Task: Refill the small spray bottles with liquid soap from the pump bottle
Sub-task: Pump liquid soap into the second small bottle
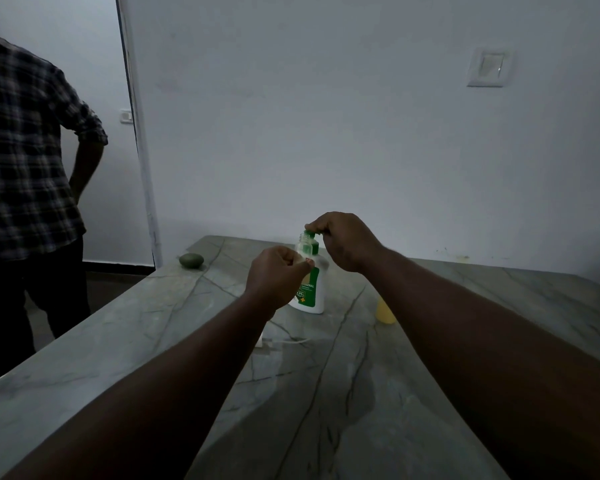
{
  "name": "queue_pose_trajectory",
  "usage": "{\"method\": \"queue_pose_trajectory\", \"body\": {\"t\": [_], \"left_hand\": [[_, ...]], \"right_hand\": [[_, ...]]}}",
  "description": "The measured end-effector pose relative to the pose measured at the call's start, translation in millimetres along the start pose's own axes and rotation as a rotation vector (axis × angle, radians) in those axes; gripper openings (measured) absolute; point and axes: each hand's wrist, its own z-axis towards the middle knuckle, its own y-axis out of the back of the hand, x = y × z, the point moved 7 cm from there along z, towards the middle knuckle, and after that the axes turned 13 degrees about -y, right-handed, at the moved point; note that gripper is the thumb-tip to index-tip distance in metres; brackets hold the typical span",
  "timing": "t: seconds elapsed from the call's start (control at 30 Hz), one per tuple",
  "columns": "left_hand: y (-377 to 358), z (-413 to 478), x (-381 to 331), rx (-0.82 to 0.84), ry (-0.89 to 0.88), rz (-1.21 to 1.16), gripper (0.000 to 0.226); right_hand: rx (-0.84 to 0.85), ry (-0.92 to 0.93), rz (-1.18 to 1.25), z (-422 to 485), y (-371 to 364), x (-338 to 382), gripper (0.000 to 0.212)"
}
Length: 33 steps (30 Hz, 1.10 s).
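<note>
One green lump (191,260); one yellow bottle (385,311)

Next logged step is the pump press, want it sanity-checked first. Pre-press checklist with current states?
1. Small clear bottle uncapped, neck open: ok.
2. Its mouth right under the spout of the pump head: looks lined up, ok.
3. Left hand grips the small clear bottle: ok.
4. Right hand curled over the pump head: ok.
5. Pump bottle upright on the table: ok.
6. Fill level in the small clear bottle: cannot tell, picture too dim.
</note>
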Motion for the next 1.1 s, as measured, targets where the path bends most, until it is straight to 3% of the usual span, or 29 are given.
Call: {"method": "queue_pose_trajectory", "body": {"t": [1.1], "left_hand": [[1, 0, -1, -0.007, 0.003, -0.018, 0.017]], "right_hand": [[-0.003, 0.018, -0.019, -5, 1, 0, 0.045]]}}
